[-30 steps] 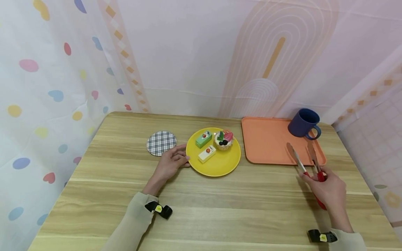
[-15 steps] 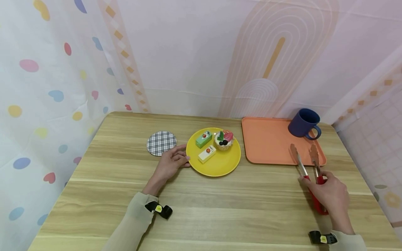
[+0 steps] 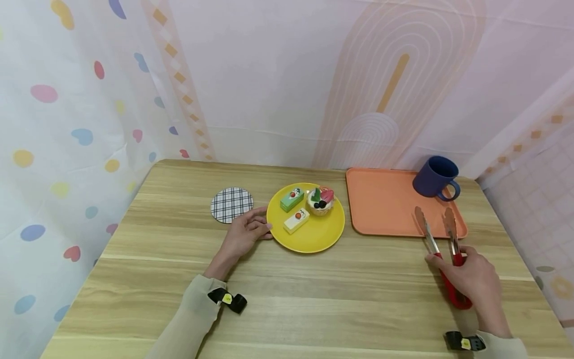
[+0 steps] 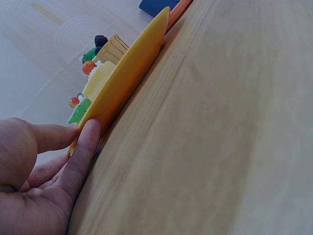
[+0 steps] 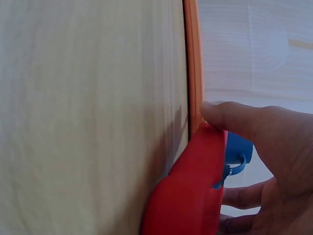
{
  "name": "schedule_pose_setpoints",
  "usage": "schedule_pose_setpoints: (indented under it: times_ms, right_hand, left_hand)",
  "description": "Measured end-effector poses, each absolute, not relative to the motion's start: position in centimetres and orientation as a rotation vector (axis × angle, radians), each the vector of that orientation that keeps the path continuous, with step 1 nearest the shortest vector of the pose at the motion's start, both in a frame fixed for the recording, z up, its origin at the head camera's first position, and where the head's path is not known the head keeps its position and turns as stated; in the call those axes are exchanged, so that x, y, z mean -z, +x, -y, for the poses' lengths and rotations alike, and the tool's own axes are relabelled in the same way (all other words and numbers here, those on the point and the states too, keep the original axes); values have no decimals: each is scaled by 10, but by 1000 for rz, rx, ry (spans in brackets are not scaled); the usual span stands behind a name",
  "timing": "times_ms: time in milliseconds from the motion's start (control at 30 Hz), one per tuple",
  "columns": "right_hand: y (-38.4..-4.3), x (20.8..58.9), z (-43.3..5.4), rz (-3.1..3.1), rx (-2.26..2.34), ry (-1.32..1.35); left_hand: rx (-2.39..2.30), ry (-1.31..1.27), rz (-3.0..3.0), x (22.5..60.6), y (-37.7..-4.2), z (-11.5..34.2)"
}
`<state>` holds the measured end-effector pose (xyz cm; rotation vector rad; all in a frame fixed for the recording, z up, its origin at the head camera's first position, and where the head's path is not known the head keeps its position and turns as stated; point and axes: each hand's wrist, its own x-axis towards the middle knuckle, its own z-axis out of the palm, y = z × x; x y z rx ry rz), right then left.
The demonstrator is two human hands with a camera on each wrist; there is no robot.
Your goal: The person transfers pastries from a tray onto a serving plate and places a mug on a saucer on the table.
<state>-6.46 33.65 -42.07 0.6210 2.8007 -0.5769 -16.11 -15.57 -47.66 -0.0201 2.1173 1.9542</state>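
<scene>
My left hand pinches the left rim of a round yellow plate; the left wrist view shows the thumb and a finger at its edge. On the plate sit a green cake slice, a pale yellow cake slice and a fruit-topped cupcake. In my right hand is a pair of red-handled tongs, their arms spread apart with nothing between the tips. Those tips reach over the front right part of an orange tray. In the right wrist view the red handle hides part of the fingers.
A dark blue mug stands at the tray's back right corner, handle toward the right front. Left of the plate lies a round checked coaster, close to my left hand. A patterned cloth hangs behind the wooden table.
My right hand has drawn the tongs slightly back toward me and to the right, still spread. The left hand, plate and cakes stay put.
</scene>
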Motion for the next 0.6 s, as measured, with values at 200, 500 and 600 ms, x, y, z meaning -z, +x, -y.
schedule_pose_setpoints:
  times_ms: [200, 500, 600]
  right_hand:
    - [-65, 418, -339, -2774, 628, 569]
    - [-66, 415, -343, -2792, 737, 461]
    - [-67, 414, -343, -2791, 784, 432]
  left_hand:
    - [-1949, -11, -2127, 476, -160, 156]
    - [-1943, -28, -2135, 475, -160, 154]
    - [-1929, -52, -2146, 473, -159, 154]
